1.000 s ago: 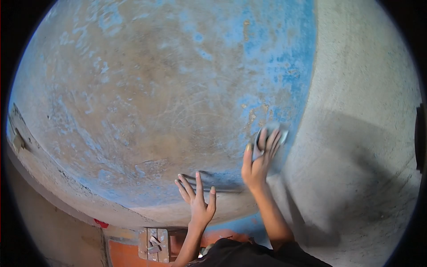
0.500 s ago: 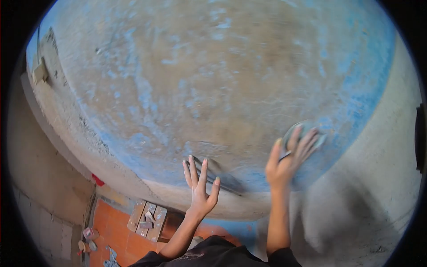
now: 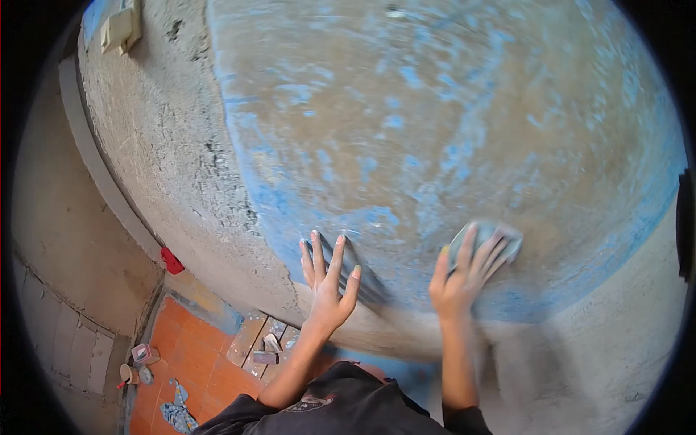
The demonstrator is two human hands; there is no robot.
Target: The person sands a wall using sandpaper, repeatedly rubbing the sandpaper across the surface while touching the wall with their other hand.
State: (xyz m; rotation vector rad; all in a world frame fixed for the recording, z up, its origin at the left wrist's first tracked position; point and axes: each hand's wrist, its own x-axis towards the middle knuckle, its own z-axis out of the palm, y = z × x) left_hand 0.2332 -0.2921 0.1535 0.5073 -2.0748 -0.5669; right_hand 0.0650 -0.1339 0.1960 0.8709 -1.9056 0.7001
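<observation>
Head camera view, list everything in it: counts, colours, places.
Patchy wall: one, blue and grey-brown, across the upper middle
Rough plaster strip: one, grey, left of the patchy wall
Wall fitting: one, cream, upper left
Unclear item: one, red, lower left
Floor: one, orange, lower left
Tub: one, pink-white, floor's left edge
Round items: two, tan and grey, below the tub
Cloth: one, blue-grey, on the floor
Slatted surface: one, brown, bottom, left of centre
Small pieces: two, whitish and purplish, on the slatted surface
Pad: one, pale grey-green, right of centre
Shirt: one, dark, bottom centre
Left hand: one, at the patchy wall's lower left
Right hand: one, over the pad
</observation>
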